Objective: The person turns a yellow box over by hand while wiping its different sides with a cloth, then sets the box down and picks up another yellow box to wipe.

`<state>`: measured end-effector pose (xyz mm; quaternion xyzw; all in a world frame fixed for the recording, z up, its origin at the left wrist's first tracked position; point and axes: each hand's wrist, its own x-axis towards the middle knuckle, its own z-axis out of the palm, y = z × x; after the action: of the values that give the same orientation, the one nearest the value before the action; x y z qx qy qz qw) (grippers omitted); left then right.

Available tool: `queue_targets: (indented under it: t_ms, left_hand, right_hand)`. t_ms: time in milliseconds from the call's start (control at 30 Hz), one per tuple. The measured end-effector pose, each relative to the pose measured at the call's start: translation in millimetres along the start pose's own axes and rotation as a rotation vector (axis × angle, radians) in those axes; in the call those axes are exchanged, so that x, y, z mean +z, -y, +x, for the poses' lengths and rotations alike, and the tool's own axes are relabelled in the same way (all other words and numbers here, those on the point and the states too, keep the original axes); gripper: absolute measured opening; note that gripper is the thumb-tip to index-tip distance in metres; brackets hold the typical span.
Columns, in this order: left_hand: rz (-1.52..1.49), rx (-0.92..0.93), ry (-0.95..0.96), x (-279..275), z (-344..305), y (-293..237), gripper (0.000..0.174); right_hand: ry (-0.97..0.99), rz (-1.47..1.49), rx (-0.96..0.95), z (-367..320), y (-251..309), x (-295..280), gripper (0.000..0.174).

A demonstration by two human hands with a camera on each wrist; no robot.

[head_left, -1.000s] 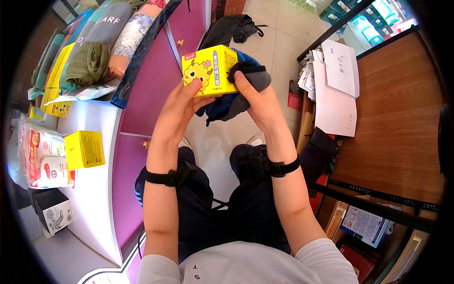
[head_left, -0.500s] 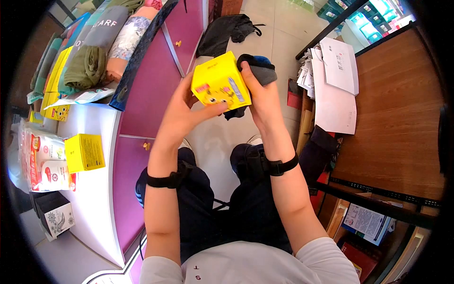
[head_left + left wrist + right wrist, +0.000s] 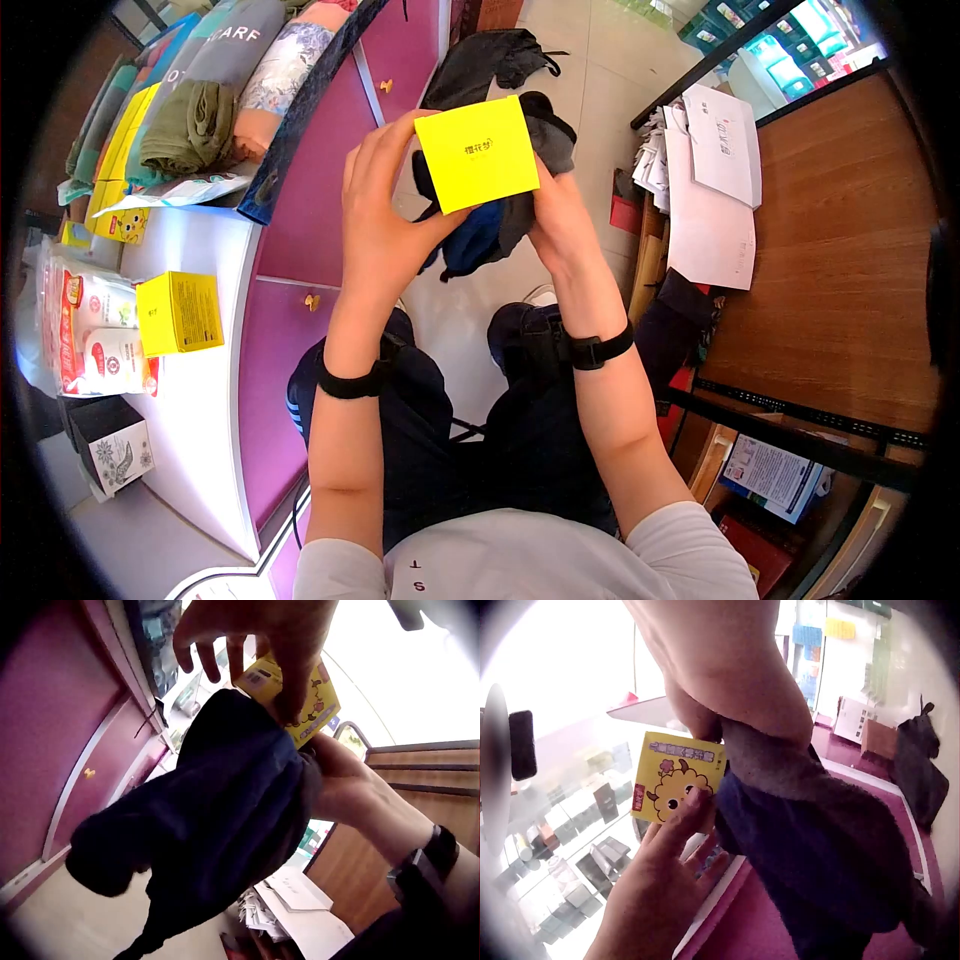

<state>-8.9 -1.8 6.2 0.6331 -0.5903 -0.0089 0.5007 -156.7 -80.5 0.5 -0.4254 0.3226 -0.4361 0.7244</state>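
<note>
The left hand (image 3: 385, 215) is gripping the yellow box (image 3: 478, 153) above the knees, with the thumb under its lower edge and the fingers behind it. The right hand (image 3: 560, 215) is clutching a dark cloth (image 3: 480, 235) against the box's right side. Farther left, a second yellow carton (image 3: 180, 314) is lying on the white surface (image 3: 215, 400).

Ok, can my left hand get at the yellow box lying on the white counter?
Probably yes: the counter box lies uncovered on your left, though the left hand grips the held box.
</note>
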Motion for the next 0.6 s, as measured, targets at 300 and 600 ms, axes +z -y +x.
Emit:
queue_targets:
  t_ms: [300,600]
  left_hand:
    - [0.024,-0.039,-0.097,-4,2,2,0.073]
    - [-0.014,-0.060,0.002,6,-2,-3,0.069]
  right_hand:
    - [-0.133,-0.194,-0.355,0,5,-18,0.037]
    - [0.284,-0.263,-0.343,1,1,5,0.049]
